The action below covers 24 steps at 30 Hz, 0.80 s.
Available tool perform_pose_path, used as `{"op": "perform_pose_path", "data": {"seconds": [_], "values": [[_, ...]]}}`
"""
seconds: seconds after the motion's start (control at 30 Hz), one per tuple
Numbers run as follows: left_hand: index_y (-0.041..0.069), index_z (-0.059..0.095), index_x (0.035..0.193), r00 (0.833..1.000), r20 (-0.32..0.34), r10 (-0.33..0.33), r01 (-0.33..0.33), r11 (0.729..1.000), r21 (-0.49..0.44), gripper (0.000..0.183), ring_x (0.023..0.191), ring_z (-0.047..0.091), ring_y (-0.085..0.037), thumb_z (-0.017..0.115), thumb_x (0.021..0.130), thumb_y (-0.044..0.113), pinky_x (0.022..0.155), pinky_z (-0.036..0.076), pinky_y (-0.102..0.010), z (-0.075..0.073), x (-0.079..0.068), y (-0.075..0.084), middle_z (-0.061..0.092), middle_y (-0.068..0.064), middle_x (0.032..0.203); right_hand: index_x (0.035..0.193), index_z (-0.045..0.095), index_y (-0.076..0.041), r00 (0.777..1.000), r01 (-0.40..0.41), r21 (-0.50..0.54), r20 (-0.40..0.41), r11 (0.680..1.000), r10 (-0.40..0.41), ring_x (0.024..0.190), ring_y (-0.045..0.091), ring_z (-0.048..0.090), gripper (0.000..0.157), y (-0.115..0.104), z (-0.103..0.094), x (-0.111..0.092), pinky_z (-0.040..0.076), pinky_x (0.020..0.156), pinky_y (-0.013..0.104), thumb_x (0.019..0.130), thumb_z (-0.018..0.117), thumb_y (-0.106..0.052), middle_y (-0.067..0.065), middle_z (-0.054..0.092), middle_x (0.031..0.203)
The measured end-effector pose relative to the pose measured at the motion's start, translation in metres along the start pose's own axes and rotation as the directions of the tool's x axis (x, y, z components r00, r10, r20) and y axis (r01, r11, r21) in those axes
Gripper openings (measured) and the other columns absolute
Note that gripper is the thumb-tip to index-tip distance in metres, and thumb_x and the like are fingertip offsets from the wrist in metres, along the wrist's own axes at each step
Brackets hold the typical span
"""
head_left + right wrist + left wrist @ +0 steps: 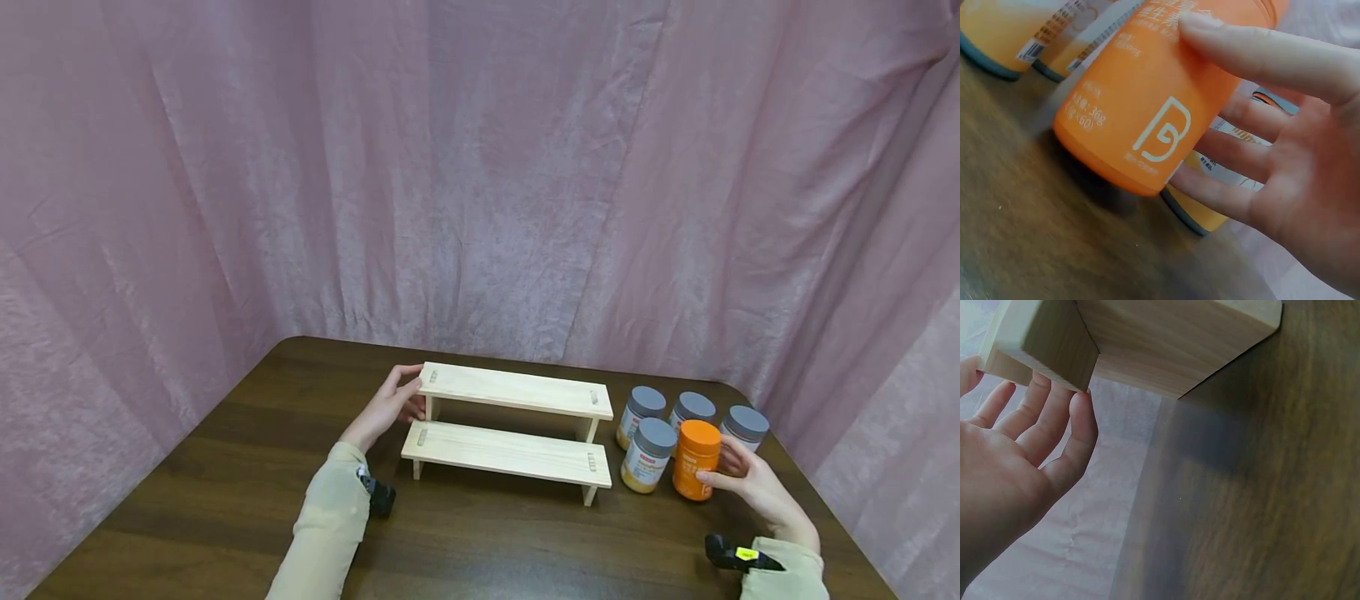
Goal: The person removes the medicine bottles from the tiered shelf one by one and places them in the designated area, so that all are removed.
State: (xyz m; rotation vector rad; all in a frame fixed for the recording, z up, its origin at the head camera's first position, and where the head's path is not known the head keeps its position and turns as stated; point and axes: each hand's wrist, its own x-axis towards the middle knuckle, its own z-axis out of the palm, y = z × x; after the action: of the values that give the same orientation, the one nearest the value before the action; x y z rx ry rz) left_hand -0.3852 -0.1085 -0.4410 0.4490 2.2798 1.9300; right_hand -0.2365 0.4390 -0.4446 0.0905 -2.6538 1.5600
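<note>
A two-tier wooden shelf [510,450] of pale boards stands on the table. My left hand [390,406] grips its left end, fingertips against the upper tier's end and leg [1063,347]. On the right, my right hand [761,492] holds an orange bottle [697,462] with an orange lid, thumb [1260,56] across its front and fingers behind. White printing [1166,128] shows on the bottle. Whether its base touches the table, I cannot tell. Several grey-lidded jars with white and yellow labels stand close by, the nearest jar [648,457] just left of the orange bottle.
The dark brown wooden table [480,542] has a rounded far left corner. Pink curtains [480,183] hang behind it and along both sides. One grey-lidded jar [745,425] stands just behind my right hand, and another jar [640,414] near the shelf's right end.
</note>
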Motion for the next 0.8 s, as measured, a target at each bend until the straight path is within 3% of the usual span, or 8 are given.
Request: {"op": "perform_pose_path", "data": {"seconds": [0.3, 0.53, 0.67, 0.8], "values": [[0.01, 0.029, 0.146, 1.0, 0.01, 0.007, -0.007, 1.0, -0.003, 0.048, 0.063, 0.062, -0.012, 0.043, 0.104, 0.028, 0.063, 0.05, -0.032, 0.0, -0.002, 0.003, 0.061, -0.012, 0.081, 0.15, 0.016, 0.003, 0.998, -0.003, 0.066, 0.063, 0.998, -0.001, 0.103, -0.02, 0.048, 0.079, 0.002, -0.002, -0.002, 0.045, 0.082, 0.011, 0.09, 0.066, -0.011, -0.037, 0.048, 0.111], [0.011, 0.028, 0.146, 1.0, 0.018, 0.006, -0.006, 1.0, -0.003, 0.049, 0.063, 0.063, -0.012, 0.043, 0.104, 0.03, 0.064, 0.05, -0.033, 0.0, -0.001, 0.001, 0.06, -0.005, 0.077, 0.148, 0.016, 0.008, 0.999, -0.009, -0.01, 0.05, 1.0, 0.009, 0.098, -0.02, 0.047, 0.08, 0.004, -0.002, -0.004, 0.045, 0.08, 0.013, 0.089, 0.067, -0.011, -0.035, 0.047, 0.109], [0.012, 0.03, 0.145, 1.0, 0.013, 0.006, -0.006, 1.0, 0.008, 0.047, 0.064, 0.063, -0.013, 0.043, 0.104, 0.03, 0.066, 0.05, -0.035, 0.0, -0.002, 0.0, 0.061, -0.007, 0.078, 0.145, 0.021, 0.009, 0.998, 0.001, -0.033, 0.057, 0.999, 0.001, 0.097, -0.014, 0.051, 0.074, 0.002, -0.003, -0.004, 0.046, 0.079, 0.015, 0.089, 0.067, -0.01, -0.035, 0.052, 0.104], [0.013, 0.032, 0.144, 1.0, 0.008, 0.002, -0.003, 1.0, 0.018, 0.045, 0.065, 0.064, -0.014, 0.043, 0.104, 0.03, 0.066, 0.051, -0.035, 0.0, -0.001, 0.0, 0.061, -0.01, 0.08, 0.146, 0.021, 0.006, 0.998, 0.022, -0.053, 0.053, 0.998, -0.019, 0.098, -0.019, 0.048, 0.073, -0.006, -0.007, -0.003, 0.046, 0.079, 0.014, 0.091, 0.066, -0.012, -0.04, 0.046, 0.107]]}}
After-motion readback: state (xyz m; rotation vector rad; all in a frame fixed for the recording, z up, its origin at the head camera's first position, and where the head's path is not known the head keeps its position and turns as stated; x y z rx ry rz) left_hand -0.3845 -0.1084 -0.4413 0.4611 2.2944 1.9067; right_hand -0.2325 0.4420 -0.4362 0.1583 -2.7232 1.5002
